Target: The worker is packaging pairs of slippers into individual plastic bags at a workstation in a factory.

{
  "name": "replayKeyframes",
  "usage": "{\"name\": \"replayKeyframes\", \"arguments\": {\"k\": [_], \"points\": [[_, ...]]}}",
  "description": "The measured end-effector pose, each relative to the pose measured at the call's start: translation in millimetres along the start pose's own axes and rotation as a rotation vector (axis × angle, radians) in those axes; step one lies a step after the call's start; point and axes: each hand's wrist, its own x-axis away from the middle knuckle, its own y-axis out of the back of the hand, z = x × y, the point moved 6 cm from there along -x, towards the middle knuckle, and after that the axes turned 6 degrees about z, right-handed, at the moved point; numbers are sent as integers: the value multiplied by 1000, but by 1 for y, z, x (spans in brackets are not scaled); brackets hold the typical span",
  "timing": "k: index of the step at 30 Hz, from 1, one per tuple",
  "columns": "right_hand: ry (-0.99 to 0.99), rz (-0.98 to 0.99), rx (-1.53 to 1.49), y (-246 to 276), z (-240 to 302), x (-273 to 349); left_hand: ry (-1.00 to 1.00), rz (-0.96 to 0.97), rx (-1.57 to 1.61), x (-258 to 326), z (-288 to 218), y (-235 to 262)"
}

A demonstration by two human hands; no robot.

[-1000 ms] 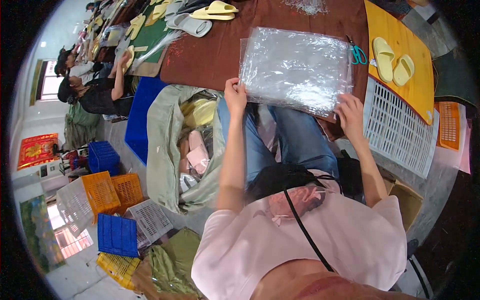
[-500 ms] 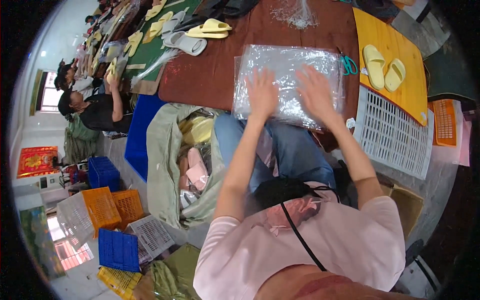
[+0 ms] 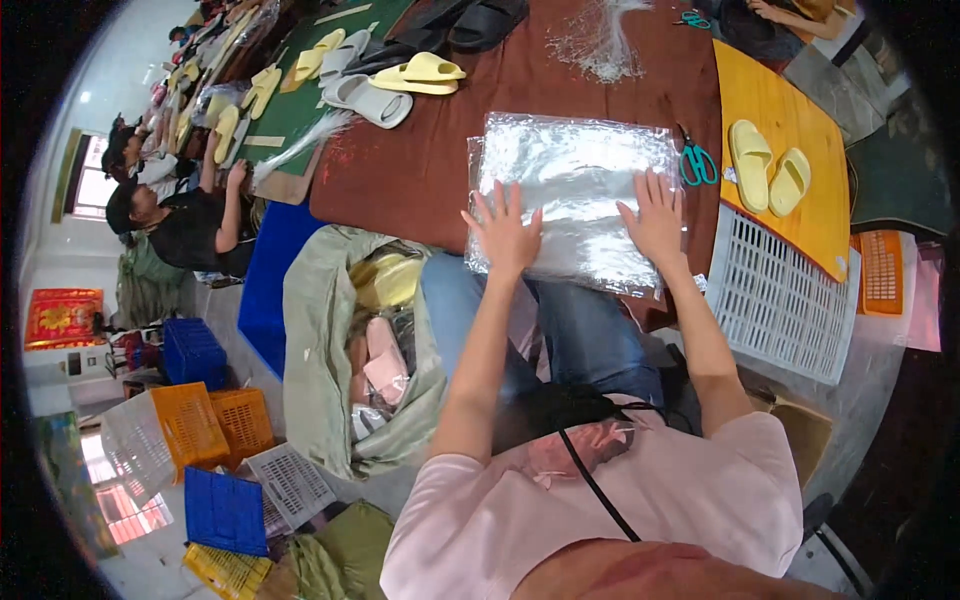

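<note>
A stack of clear plastic bags (image 3: 580,190) lies flat at the near edge of a table with a brown cover (image 3: 420,150). My left hand (image 3: 507,232) rests on the left part of the stack, fingers spread. Across from it, my right hand (image 3: 657,220) presses on the right part with its fingers apart. Neither hand holds anything. Just right of the bags are teal-handled scissors (image 3: 698,165). A pair of yellow slippers (image 3: 770,168) sits on a yellow board (image 3: 790,100) farther right.
Grey slippers (image 3: 368,100), black slippers (image 3: 485,25) and a bundle of clear plastic strands (image 3: 600,55) lie on the table. By my left leg stands a green sack (image 3: 315,350) of bagged slippers. A grey crate (image 3: 785,290) is at right. Co-workers (image 3: 190,230) sit at left.
My hands have come down toward me and apart, toward the stack's two sides. The whole view has shifted slightly. A co-worker's hand at left has lowered from a yellow slipper.
</note>
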Motion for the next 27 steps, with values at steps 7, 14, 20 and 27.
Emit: {"name": "replayKeyframes", "arguments": {"k": [7, 14, 20, 27], "points": [[328, 135, -218, 30, 106, -58, 8, 28, -6, 1, 6, 5], [607, 149, -63, -83, 188, -141, 16, 35, 29, -1, 5, -2], [450, 120, -49, -100, 192, -176, 54, -7, 32, 26, 20, 3], [279, 70, -3, -88, 165, -187, 5, -69, 46, 17, 1, 7]]}}
